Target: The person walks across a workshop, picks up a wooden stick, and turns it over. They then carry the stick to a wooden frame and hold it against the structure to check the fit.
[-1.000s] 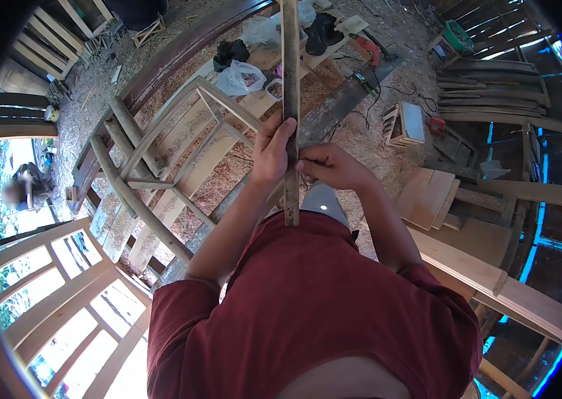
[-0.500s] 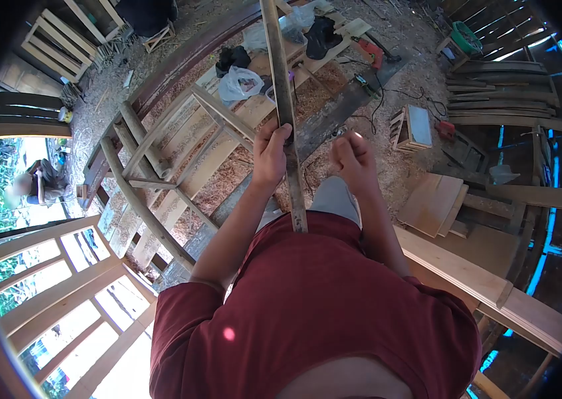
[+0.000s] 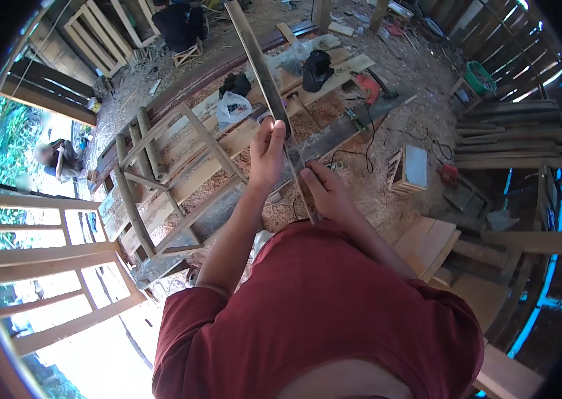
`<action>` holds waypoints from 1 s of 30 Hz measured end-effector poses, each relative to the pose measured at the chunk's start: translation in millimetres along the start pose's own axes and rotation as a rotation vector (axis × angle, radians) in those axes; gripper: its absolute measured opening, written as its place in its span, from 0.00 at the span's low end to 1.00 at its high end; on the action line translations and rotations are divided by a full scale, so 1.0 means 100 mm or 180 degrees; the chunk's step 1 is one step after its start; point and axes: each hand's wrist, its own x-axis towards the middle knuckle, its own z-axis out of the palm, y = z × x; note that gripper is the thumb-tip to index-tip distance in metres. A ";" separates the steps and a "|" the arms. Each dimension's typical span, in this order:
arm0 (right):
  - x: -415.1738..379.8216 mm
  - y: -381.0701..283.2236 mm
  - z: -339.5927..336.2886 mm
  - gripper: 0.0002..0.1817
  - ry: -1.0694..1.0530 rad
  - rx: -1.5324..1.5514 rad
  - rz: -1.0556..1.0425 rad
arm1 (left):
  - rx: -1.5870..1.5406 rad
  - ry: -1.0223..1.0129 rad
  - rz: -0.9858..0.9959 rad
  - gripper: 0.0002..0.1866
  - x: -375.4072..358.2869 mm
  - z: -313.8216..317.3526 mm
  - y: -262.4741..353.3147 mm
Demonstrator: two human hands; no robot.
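A long, narrow wooden strip [image 3: 259, 63] slants up and away from my waist, its near end close to my shirt. My left hand [image 3: 267, 151] is closed around its left edge, thumb on top. Lower down, near that end, my right hand [image 3: 327, 191] pinches the strip from the right side. Beyond them is a low workbench of planks [image 3: 241, 143] with a wooden frame [image 3: 211, 141] lying over it. A hammer [image 3: 305, 110] rests on the bench, to the right of the strip.
White plastic bag [image 3: 233, 108] and black bag [image 3: 317, 70] sit on the bench, with a red power tool [image 3: 368, 86] at its right end. A small wooden box [image 3: 410, 167] and stacked boards [image 3: 510, 133] stand right. Two people [image 3: 181, 26] [image 3: 61, 159] are further off.
My right hand has moved left and closed on the strip's lower part. The strip's far end has swung left, and the view has shifted.
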 end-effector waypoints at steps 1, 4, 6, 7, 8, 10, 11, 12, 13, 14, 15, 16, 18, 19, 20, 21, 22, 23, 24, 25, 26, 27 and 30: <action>-0.02 -0.01 -0.11 0.12 0.0085 0.0074 0.0021 | -0.0125 0.0012 -0.0158 0.20 -0.04 0.08 0.04; -0.01 -0.07 -0.41 0.13 0.0003 -0.0049 0.0063 | -0.0288 -0.0384 0.0352 0.19 -0.07 0.12 -0.01; -0.03 -0.12 -0.51 0.13 0.0070 -0.0165 -0.0206 | 0.0563 -0.0391 0.0168 0.18 -0.21 0.23 0.21; -0.03 -0.14 -0.56 0.13 0.0094 -0.0216 -0.0346 | 0.0846 -0.0500 0.0125 0.18 -0.25 0.28 0.30; -0.05 -0.16 -0.61 0.13 0.0010 -0.0213 -0.0248 | 0.1138 -0.0616 0.0069 0.17 -0.30 0.31 0.34; -0.09 -0.20 -0.68 0.12 -0.0118 -0.0183 -0.0046 | 0.0930 -0.0487 0.0032 0.16 -0.34 0.37 0.21; -0.10 -0.18 -0.71 0.12 -0.0158 -0.0229 -0.0091 | 0.0813 -0.0517 0.0007 0.16 -0.36 0.40 0.21; -0.11 -0.14 -0.75 0.12 -0.0180 -0.0275 -0.0134 | 0.0692 -0.0563 -0.0017 0.16 -0.37 0.42 0.19; -0.12 -0.10 -0.78 0.12 -0.0187 -0.0324 -0.0170 | 0.0617 -0.0574 -0.0077 0.16 -0.38 0.43 0.14; -0.14 -0.09 -0.80 0.12 -0.0157 -0.0220 -0.0097 | 0.0540 -0.0598 -0.0137 0.16 -0.39 0.44 0.09; -0.17 -0.07 -0.80 0.12 -0.0119 -0.0116 -0.0024 | 0.0461 -0.0631 -0.0197 0.16 -0.40 0.44 0.04; -0.18 -0.07 -0.79 0.12 -0.0073 -0.0013 0.0048 | 0.0399 -0.0643 -0.0165 0.16 -0.41 0.44 0.00; -0.21 -0.07 -0.81 0.10 0.0076 -0.0183 -0.0287 | 0.0271 -0.0666 -0.0094 0.15 -0.44 0.48 -0.01; -0.22 -0.07 -0.82 0.10 0.0140 -0.0271 -0.0452 | 0.0102 -0.0639 -0.0057 0.15 -0.45 0.50 -0.04; -0.23 -0.06 -0.85 0.10 0.0175 -0.0287 -0.0353 | -0.0064 -0.0600 -0.0022 0.15 -0.47 0.52 -0.10; -0.24 -0.04 -0.86 0.11 0.0202 -0.0297 -0.0257 | -0.0225 -0.0553 0.0012 0.15 -0.49 0.53 -0.15; -0.24 -0.03 -0.86 0.12 0.0227 -0.0297 -0.0166 | -0.0334 -0.0475 0.0027 0.15 -0.50 0.53 -0.21; -0.23 -0.03 -0.88 0.12 0.0241 -0.0330 -0.0130 | -0.0433 -0.0396 0.0039 0.14 -0.50 0.55 -0.22; -0.21 -0.05 -0.93 0.12 0.0255 -0.0356 -0.0091 | -0.0527 -0.0317 0.0047 0.14 -0.50 0.56 -0.23; -0.19 -0.06 -0.95 0.12 0.0273 -0.0383 -0.0050 | -0.0383 -0.0311 -0.0041 0.14 -0.52 0.57 -0.24; -0.17 -0.05 -0.96 0.12 0.0292 -0.0422 -0.0081 | -0.0247 -0.0304 -0.0133 0.13 -0.54 0.60 -0.21; -0.16 -0.04 -0.97 0.11 0.0308 -0.0469 -0.0105 | -0.0118 -0.0295 -0.0229 0.13 -0.55 0.61 -0.18; -0.17 -0.05 -0.95 0.11 0.0345 -0.0536 -0.0195 | 0.0467 -0.0700 0.0064 0.10 -0.51 0.64 -0.17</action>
